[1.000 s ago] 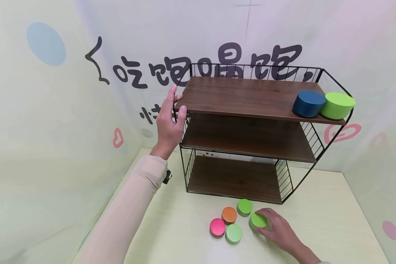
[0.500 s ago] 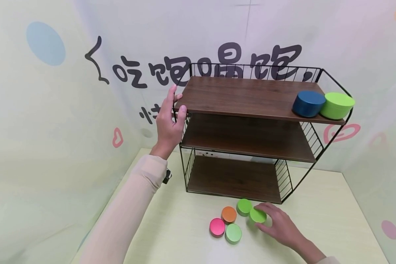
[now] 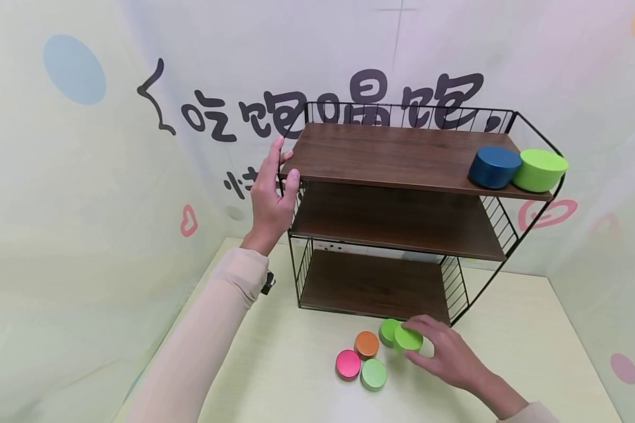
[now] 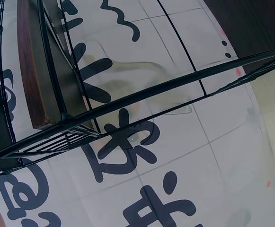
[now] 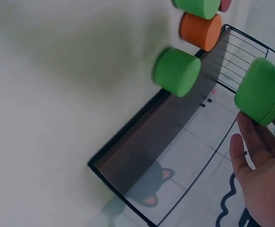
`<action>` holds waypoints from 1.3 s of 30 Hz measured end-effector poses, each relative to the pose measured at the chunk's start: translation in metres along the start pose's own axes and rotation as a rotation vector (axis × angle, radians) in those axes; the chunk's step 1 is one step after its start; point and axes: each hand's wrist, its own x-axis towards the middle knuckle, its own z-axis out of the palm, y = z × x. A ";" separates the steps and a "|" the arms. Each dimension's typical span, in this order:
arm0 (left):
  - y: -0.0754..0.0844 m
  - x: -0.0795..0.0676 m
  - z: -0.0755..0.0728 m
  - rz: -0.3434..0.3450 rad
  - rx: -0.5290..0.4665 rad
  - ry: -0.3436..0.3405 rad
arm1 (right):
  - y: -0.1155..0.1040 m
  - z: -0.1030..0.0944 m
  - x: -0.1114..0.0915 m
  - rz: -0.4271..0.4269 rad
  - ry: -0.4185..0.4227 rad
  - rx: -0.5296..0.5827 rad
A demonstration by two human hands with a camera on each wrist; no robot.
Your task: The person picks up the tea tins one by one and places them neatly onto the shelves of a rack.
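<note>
My right hand (image 3: 447,355) pinches a bright green round tin (image 3: 408,338) between thumb and fingers, above the table in front of the shelf rack. In the right wrist view, the green tin (image 5: 262,90) sits in the fingertips, off the table. Another green tin (image 3: 388,332) stands behind it, partly hidden. Nearby are an orange tin (image 3: 367,344), a pink tin (image 3: 347,365) and a pale green tin (image 3: 373,375). My left hand (image 3: 271,202) holds the upper left side of the three-tier shelf rack (image 3: 391,155), thumb at the front edge.
On the top board's right end, a larger blue tin (image 3: 495,167) stands beside a larger lime green tin (image 3: 541,170). The rack's black wire sides and rails rise around its boards. A printed cloth (image 3: 190,35) hangs behind the pale table (image 3: 275,364).
My right hand has lifted the green tin and brought it slightly left and toward the rack, in front of the other green tin. The left hand stays where it was.
</note>
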 end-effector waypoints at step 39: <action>0.000 0.000 0.000 -0.001 0.001 0.006 | -0.024 -0.085 0.063 -0.173 0.060 -0.014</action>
